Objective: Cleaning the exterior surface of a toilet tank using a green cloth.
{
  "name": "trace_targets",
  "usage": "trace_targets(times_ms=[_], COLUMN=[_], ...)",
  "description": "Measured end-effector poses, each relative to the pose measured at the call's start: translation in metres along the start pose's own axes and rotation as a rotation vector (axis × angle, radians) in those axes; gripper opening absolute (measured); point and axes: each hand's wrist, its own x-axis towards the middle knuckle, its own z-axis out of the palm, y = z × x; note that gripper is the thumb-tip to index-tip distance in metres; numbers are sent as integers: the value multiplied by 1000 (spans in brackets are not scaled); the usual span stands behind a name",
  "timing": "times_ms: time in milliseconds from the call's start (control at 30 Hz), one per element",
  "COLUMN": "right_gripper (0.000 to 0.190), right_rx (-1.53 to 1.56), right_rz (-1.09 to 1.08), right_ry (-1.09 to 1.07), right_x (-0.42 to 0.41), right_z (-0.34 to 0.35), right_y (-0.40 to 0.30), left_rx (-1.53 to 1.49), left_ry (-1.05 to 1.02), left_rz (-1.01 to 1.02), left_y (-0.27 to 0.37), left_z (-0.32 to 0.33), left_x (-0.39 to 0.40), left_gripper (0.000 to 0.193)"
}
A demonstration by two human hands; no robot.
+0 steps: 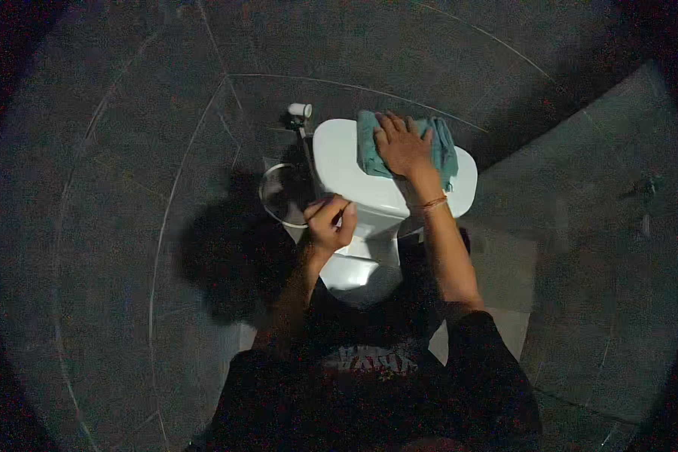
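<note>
A white toilet tank lid (339, 155) lies before me, with a folded teal cloth (370, 155) on its top. My right hand (404, 144) presses flat on the cloth, fingers spread, a thin band round the wrist. Near the lid's front left edge is my left hand (332, 221), its fingers curled; whether anything is inside them cannot be seen. Below the tank, the glossy white toilet lid (350, 272) shows between my arms, partly in shadow.
Left of the tank stands a round bin (264, 195) with a pale rim, dark inside. A white cylindrical fitting (300, 110) sits behind it on the tiled wall. A wall fixture (650, 192) shows dimly at far right. The light is low.
</note>
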Motion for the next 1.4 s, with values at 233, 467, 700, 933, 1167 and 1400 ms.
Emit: trace_targets(times_ms=[233, 467, 700, 933, 1167, 1400], right_gripper=[60, 74, 62, 58, 82, 99], right_rx=[28, 68, 6, -50, 215, 145], right_rz=[-112, -391, -606, -454, -382, -187], right_ry=[3, 73, -29, -37, -114, -262], right_x=[0, -19, -35, 21, 47, 39], right_z=[11, 11, -1, 6, -7, -24], right_y=[-69, -87, -109, -120, -89, 4], left_rx=[78, 296, 216, 206, 231, 260], left_ry=[-13, -335, -502, -563, -566, -587], left_rz=[-506, -621, -587, -717, -710, -567], left_y=[-66, -93, -130, -147, -166, -179], left_z=[-35, -22, -26, -23, -31, -35], left_x=[-137, -156, -191, -200, -220, -225], left_gripper=[19, 24, 24, 28, 29, 27])
